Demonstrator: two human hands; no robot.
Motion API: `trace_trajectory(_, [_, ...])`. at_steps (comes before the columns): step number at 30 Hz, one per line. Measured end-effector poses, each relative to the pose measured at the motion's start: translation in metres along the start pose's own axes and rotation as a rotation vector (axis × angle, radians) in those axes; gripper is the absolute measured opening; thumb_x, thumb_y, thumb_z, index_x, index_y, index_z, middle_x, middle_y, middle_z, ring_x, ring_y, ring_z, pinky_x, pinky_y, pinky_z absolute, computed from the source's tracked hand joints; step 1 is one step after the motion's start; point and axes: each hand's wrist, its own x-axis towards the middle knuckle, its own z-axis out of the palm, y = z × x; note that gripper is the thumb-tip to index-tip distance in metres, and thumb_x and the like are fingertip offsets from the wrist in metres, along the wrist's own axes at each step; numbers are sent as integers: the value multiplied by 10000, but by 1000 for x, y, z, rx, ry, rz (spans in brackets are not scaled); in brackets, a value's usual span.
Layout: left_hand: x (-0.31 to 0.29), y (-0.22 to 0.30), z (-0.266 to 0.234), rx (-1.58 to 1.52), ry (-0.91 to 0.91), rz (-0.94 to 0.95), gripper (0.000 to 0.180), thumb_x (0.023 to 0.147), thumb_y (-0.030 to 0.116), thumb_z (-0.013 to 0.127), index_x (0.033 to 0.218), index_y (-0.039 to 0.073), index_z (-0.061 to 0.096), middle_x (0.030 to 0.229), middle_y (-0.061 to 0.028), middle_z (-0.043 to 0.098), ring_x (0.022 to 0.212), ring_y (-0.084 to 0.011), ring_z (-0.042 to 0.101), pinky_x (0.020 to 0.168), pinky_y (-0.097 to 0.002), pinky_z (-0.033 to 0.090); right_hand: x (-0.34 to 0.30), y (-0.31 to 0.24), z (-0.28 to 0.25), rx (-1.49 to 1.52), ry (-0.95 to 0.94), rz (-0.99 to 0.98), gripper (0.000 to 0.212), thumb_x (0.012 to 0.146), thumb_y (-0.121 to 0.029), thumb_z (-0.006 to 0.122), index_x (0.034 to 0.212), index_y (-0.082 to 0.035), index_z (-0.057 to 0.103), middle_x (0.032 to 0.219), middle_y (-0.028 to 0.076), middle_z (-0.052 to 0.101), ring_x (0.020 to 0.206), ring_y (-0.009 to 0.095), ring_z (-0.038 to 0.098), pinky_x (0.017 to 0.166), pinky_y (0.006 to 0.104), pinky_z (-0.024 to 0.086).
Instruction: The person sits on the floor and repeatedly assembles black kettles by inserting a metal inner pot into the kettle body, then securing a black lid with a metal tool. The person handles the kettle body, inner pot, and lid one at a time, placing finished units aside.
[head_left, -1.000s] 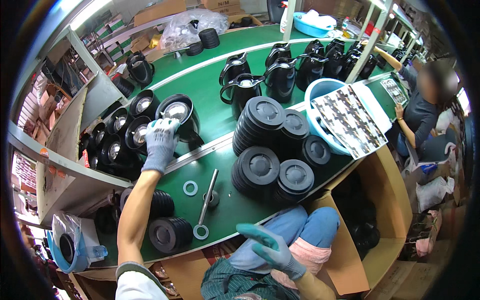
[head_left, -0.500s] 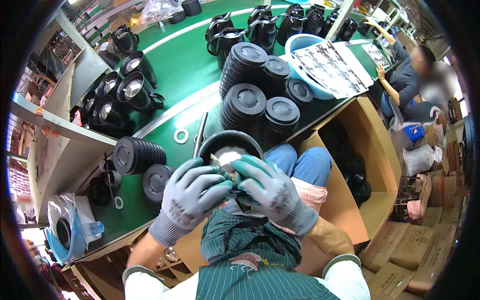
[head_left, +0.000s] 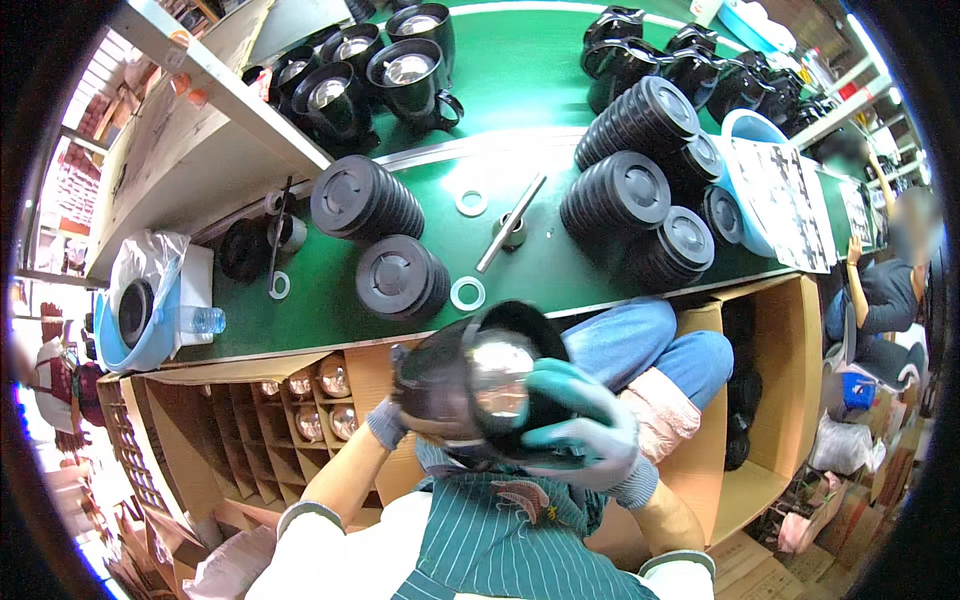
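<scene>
A glossy black jug body (head_left: 440,385) lies tilted over my lap, its open end turned to the right. Inside it shows a silvery, rounded liner (head_left: 503,375). My left hand (head_left: 387,422), in a grey glove, holds the jug from its left side; most of its fingers are hidden behind the jug. My right hand (head_left: 595,430), in a grey glove with teal fingertips, grips at the open end, fingers bent over the rim and into the mouth. Motion blurs these fingers a little.
Stacked black discs (head_left: 615,190) stand on the green table (head_left: 500,250), near a metal rod (head_left: 512,222) and white rings (head_left: 467,293). Black jugs (head_left: 410,75) stand farther back. A divided carton (head_left: 250,430) with silvery liners is at left, another carton (head_left: 770,400) at right. One person (head_left: 885,280) sits far right.
My view has swung left, bringing the divided carton into sight. The jug has turned onto its side, my left hand has gone behind it, and my right hand has moved into its mouth.
</scene>
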Motion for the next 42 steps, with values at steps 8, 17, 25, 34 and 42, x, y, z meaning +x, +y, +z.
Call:
trace_trajectory(8, [-105,-26,-47,271,578,463,678,1016,442,580,1569,90,409,1596,-148,458,1430,-289,474,1233,-464,360,110,105,104,-414,-28,139,953,800,-532,816,1563,-141,400,1513,262,448,1429,405,428,1161,547,358])
trace_trajectory(17, [-99,-41,-62,285,592,503,686,978,369,650,1564,93,422,1587,-138,472,1426,-277,481,1231,-450,364,118,129,142,-609,-19,167,1069,693,-604,865,1588,-239,408,1591,307,281,1448,494,321,1193,624,256])
trace_trajectory(25, [-24,-5,-53,596,379,206,706,945,303,711,1559,96,432,1579,-128,484,1422,-266,486,1229,-438,366,40,56,28,-2,-151,63,1158,638,-696,865,1555,-92,500,1657,292,219,1505,482,296,1235,533,231])
trace_trajectory(34, [57,27,-28,978,143,-82,740,907,229,780,1554,100,444,1571,-118,497,1417,-254,492,1227,-424,370,-37,56,-23,-83,173,3,1116,610,-720,863,1539,-192,541,1647,303,204,1503,508,261,1229,565,250])
trace_trajectory(42, [119,22,77,1049,82,-319,765,865,254,827,1529,101,480,1542,-129,529,1392,-282,524,1216,-456,380,-74,56,-49,-109,390,90,679,721,-408,897,1355,-305,676,1544,234,388,1375,458,446,1149,535,383])
